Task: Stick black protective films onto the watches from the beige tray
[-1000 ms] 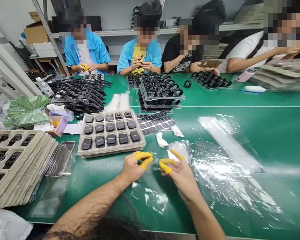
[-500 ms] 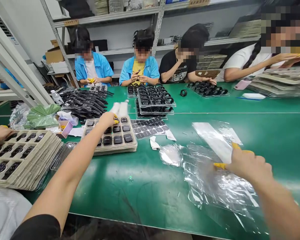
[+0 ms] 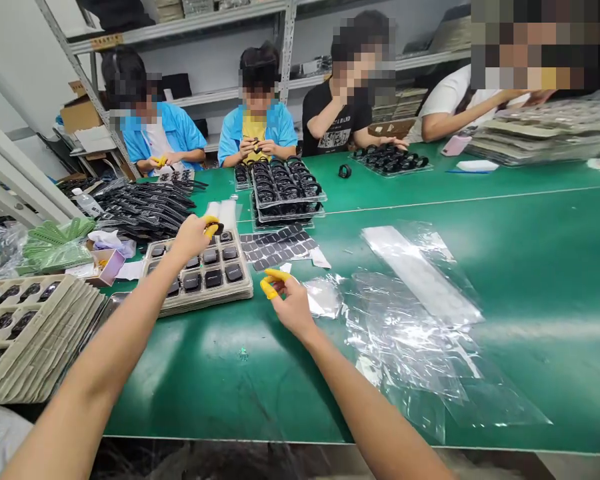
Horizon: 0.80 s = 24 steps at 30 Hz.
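Note:
Yellow covers sit on some fingertips of both hands. My left hand (image 3: 196, 235) pinches a small black watch piece (image 3: 215, 229) just above the back of a beige tray (image 3: 205, 299). Square black watch pieces (image 3: 213, 278) fill compartments of this tray, partly hidden under my left forearm. My right hand (image 3: 289, 297) is held over the green table to the right of the tray, thumb and forefinger apart, with nothing between them. Beside it on the right lies a small clear plastic piece (image 3: 323, 297). A sheet of dark square stickers (image 3: 280, 247) lies behind my right hand.
Clear plastic bags (image 3: 405, 333) spread across the right. Stacked trays of watches (image 3: 45, 340) stand at the left, black straps (image 3: 145, 210) behind. Trays of black bands (image 3: 287, 190) stand at the back middle. Several people sit across the green table (image 3: 540, 267).
My right hand has moved left from the plastic bags to beside the beige tray. My left hand has lifted a black piece at the tray's back. The view has shifted right.

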Each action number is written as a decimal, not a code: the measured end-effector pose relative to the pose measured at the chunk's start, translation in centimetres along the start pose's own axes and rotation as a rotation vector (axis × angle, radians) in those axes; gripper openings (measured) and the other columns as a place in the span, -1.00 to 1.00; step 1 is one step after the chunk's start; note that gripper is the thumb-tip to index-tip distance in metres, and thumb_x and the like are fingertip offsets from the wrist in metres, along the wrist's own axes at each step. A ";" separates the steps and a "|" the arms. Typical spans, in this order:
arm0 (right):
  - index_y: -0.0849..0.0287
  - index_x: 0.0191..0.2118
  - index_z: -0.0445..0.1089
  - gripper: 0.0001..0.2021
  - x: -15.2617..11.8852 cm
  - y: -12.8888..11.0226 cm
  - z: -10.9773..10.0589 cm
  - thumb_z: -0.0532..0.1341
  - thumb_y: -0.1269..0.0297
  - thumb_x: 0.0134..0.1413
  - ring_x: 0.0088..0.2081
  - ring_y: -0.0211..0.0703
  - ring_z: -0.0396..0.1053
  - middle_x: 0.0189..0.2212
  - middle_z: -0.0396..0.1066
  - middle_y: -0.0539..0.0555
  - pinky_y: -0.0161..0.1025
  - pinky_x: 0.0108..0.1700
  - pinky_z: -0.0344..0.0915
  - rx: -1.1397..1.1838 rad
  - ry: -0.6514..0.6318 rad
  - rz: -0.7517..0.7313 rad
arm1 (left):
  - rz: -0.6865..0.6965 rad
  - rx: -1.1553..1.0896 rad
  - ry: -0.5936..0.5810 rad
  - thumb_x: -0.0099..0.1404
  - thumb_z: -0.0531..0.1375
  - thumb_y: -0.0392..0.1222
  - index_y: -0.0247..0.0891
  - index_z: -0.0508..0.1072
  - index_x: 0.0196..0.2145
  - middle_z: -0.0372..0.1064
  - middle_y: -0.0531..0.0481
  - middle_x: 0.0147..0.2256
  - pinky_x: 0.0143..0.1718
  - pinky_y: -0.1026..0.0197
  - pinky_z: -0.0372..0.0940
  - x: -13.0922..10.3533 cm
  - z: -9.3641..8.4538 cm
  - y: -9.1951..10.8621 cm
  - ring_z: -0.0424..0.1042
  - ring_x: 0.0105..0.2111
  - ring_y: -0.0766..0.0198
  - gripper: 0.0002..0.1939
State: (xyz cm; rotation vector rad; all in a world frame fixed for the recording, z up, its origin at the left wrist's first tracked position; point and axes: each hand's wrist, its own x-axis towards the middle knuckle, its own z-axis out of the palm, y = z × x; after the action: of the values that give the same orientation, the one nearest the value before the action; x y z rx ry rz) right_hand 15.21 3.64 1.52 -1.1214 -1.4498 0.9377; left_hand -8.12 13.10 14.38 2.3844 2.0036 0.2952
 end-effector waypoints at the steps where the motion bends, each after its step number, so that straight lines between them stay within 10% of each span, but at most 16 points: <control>1: 0.06 0.07 0.39 -0.60 -0.4 -0.2 0.2 0.25 0.05 0.15 -0.21 -0.13 0.40 -0.12 0.49 0.12 -0.17 -0.21 0.42 0.111 -0.022 0.022 | -0.039 -0.231 0.139 0.47 -0.01 -0.16 -0.31 0.51 -0.03 0.55 -0.25 -0.05 0.09 0.06 0.34 -2.3 0.8 1.3 0.51 -0.01 0.10 -0.66; 3: 0.04 0.10 0.34 -0.51 -1.1 -0.8 0.5 0.33 0.02 0.08 -0.21 -0.15 0.42 -0.07 0.47 0.11 -0.20 -0.24 0.45 0.327 -0.076 0.075 | -0.087 -0.744 0.291 0.44 0.07 -0.06 -0.26 0.41 0.06 0.54 -0.18 -0.03 0.01 0.14 0.41 -7.1 3.2 4.2 0.54 -0.06 0.17 -0.66; 6: 0.06 -0.03 0.39 -0.54 -1.6 -1.5 0.9 0.39 0.01 -0.03 -0.22 -0.13 0.46 -0.14 0.50 0.10 -0.17 -0.20 0.49 0.439 -0.093 0.177 | -0.205 -1.189 0.198 0.33 0.23 0.02 -0.22 0.36 0.03 0.55 -0.14 -0.08 -0.04 0.15 0.47 -12.6 7.6 7.8 0.58 -0.13 0.20 -0.60; 10: 0.12 -0.14 0.47 -0.68 -1.7 -1.1 0.7 0.35 0.06 0.01 -0.34 -0.13 0.46 -0.27 0.54 0.09 -0.15 -0.27 0.48 0.243 -0.060 0.260 | -0.255 -1.408 0.045 0.15 0.38 0.02 -0.22 0.34 0.01 0.52 -0.15 -0.09 -0.04 0.09 0.50 -14.2 11.6 8.6 0.59 -0.21 0.23 -0.45; 17: 0.10 -0.21 0.59 -0.82 -1.9 0.3 -0.1 0.20 0.34 0.19 -0.33 -0.13 0.44 -0.33 0.55 0.10 -0.17 -0.26 0.38 -0.293 -0.069 -0.099 | -0.237 -1.428 -0.163 0.02 0.47 -0.09 -0.25 0.40 0.12 0.58 -0.13 -0.12 -0.03 0.03 0.52 -13.8 12.3 6.6 0.61 -0.19 0.13 -0.28; 24: 0.09 -0.18 0.60 -0.78 -2.5 0.9 0.4 0.19 0.43 0.21 -0.29 -0.14 0.48 -0.32 0.53 0.09 -0.23 -0.26 0.40 -0.378 -0.040 -0.271 | -0.225 -1.368 -0.132 0.07 0.43 -0.18 -0.29 0.46 0.13 0.60 -0.13 -0.08 0.03 -0.01 0.52 -14.4 12.6 6.6 0.63 -0.13 0.07 -0.35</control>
State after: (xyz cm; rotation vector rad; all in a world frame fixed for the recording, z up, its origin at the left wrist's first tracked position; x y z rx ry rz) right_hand 15.06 1.42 -0.06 -1.1399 -1.8088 0.5098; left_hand -2.10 -0.73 0.91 1.2387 1.2165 1.0217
